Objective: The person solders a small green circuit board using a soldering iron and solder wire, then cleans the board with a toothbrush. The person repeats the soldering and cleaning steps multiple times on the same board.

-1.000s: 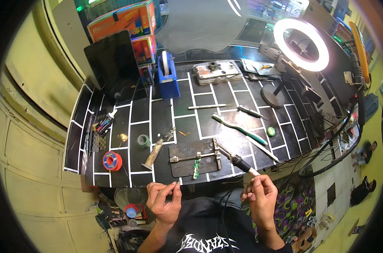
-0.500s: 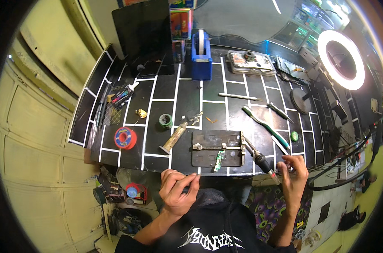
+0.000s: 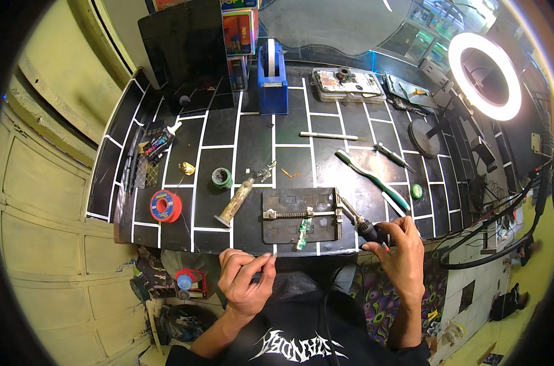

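Observation:
My right hand (image 3: 404, 261) has its thumb and fingers closed around the handle of a soldering iron (image 3: 365, 228), whose metal tip rests by the right end of a black clamp holder (image 3: 278, 230). A small green circuit board (image 3: 302, 234) sits at the holder's lower edge, below its metal bar. In front of the table edge, my left hand (image 3: 245, 282) is pinched, fingertips together; anything between them is too small to make out. Left of the holder lie a used syringe-like tube (image 3: 235, 202), an open green jar (image 3: 221, 177) and a red solder spool (image 3: 166, 206).
A green toothbrush (image 3: 371, 175), a pen-like tool (image 3: 329, 135) and a screwdriver (image 3: 394, 157) lie right of centre. Behind them stand a blue tape dispenser (image 3: 273, 91) and a clear parts case (image 3: 349, 91). A lit ring lamp (image 3: 514, 100) rises at the right, above a black cable (image 3: 493, 263).
My right hand has moved inward and closed around the soldering iron's handle. The left hand stays pinched. The view has shifted, so the tabletop things appear farther left.

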### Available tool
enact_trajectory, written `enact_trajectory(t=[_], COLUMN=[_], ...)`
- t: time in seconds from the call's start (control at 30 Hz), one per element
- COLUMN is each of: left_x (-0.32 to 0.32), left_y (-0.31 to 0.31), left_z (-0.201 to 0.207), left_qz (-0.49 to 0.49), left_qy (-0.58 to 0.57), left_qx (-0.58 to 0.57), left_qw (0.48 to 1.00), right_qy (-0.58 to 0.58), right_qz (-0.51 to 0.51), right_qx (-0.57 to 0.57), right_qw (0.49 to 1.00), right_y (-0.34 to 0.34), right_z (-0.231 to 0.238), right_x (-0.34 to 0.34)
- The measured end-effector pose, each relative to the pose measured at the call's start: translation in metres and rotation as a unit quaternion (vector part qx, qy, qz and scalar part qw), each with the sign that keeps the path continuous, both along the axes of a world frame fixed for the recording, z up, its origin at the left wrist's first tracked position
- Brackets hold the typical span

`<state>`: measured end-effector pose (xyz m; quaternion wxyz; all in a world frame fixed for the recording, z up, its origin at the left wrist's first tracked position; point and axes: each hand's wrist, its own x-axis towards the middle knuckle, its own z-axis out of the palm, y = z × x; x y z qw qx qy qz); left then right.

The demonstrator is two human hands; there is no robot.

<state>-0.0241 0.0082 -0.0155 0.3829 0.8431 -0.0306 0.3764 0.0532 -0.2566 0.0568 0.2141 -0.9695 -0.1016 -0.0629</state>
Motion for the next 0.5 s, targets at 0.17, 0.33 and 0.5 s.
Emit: enact_trajectory(t=[0.17, 0.33, 0.5], left_x=[-0.004, -0.016, -0.009], left_y=[-0.007, -0.042, -0.091], left_z=[0.01, 0.028, 0.031], left_qz=[-0.038, -0.243, -0.323], left_qy=[-0.031, 0.071, 0.211], left_qx=[-0.026, -0.214, -0.397], left_qw=[0.998, 0.944, 0.833], right_qy=[-0.025, -0.079, -0.097], right_qz=[-0.044, -0.019, -0.02], right_qx=[0.06, 0.141, 0.191], right_qw=[0.997, 0.987, 0.977], right_y=[-0.003, 0.013, 0.03], right_z=[-0.009, 0.003, 0.017], right_x=[-0.006, -0.025, -0.044])
